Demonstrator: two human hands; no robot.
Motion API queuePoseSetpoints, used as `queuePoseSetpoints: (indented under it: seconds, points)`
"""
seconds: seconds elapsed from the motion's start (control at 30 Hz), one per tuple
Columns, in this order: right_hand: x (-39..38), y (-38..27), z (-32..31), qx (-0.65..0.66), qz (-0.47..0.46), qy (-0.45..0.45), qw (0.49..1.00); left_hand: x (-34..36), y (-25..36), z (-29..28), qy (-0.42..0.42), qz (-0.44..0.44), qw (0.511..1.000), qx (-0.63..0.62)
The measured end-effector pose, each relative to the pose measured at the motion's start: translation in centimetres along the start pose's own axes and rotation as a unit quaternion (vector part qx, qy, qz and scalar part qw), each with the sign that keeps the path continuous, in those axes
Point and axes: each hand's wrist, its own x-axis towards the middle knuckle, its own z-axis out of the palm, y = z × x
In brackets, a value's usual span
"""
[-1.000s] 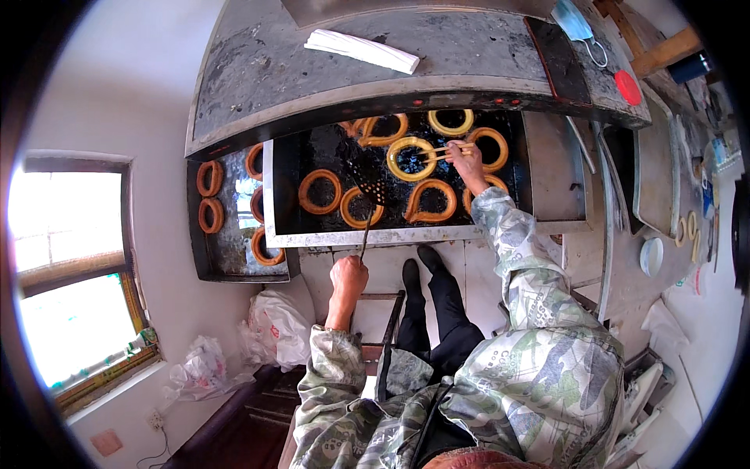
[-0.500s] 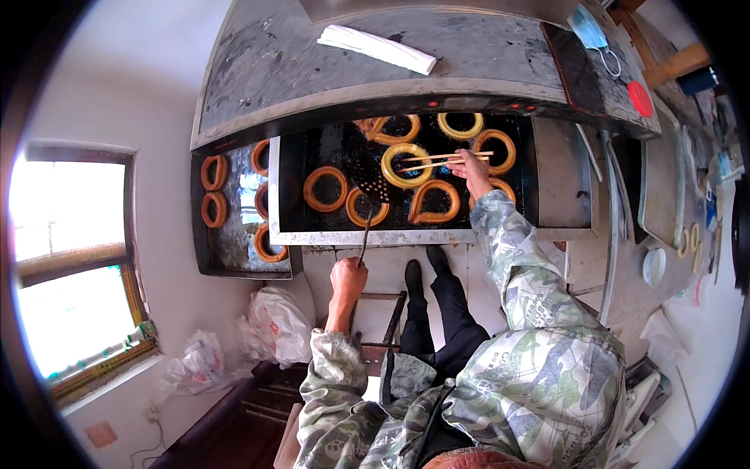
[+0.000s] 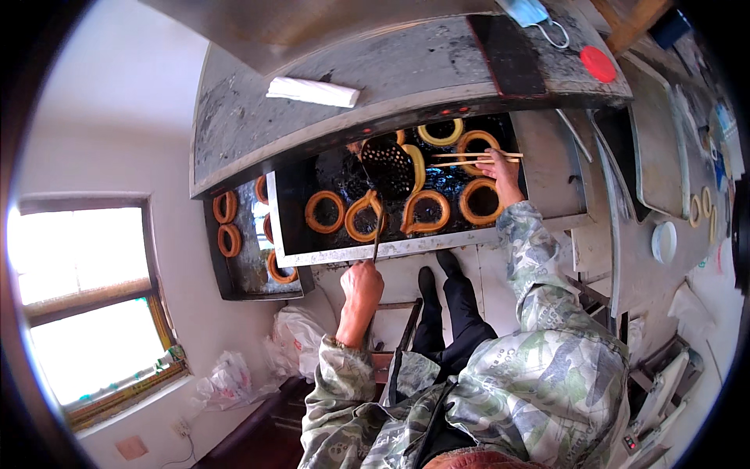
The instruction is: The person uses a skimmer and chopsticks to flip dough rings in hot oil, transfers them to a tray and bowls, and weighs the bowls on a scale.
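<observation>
My left hand is closed round the handle of a perforated skimmer, whose dark round head is over the fryer's oil. The skimmer covers part of a pale yellow dough ring. My right hand grips a pair of wooden chopsticks, their tips pointing left toward that ring. Beneath the chopsticks lies a browned ring. More golden-brown dough rings float in the rectangular metal fryer, one drop-shaped. Another pale ring is at the back.
A metal tray with several fried rings stands left of the fryer. On the shelf behind lie a white roll, a red round lid and a blue face mask. Plastic bags sit at lower left; a stool stands below.
The skimmer has turned flatter and come over the pale ring. My right hand and the chopsticks have moved right, away from that ring. The whole view has shifted.
</observation>
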Motion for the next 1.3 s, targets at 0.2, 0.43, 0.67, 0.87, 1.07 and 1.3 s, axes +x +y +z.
queuePoseSetpoints:
  seconds: [0.2,0.43,0.67,0.87,1.07,1.3]
  points:
    - [1.2,0.6,-3.3,-0.061,-0.080,0.067,0.993,3.6,2.7,1.4,0.007,0.032,0.999,0.022]
    - [0.8,-1.5,-0.3,-0.056,-0.180,0.014,0.982,3.5,1.4,1.7,-0.029,-0.002,0.999,0.041]
    - [7.1,1.7,5.0,-0.034,-0.153,0.050,0.986,3.5,1.3,2.1,-0.021,-0.007,0.999,0.025]
    - [10.2,3.3,6.6,0.142,-0.039,0.103,0.984,3.3,1.3,1.2,-0.039,-0.021,0.999,0.017]
    - [10.9,4.3,6.6,0.270,0.095,0.145,0.947,2.2,-0.2,2.1,0.010,-0.018,1.000,0.002]
    - [13.4,9.2,-1.8,0.391,0.129,-0.009,0.911,2.1,0.2,1.5,-0.004,-0.025,1.000,-0.009]
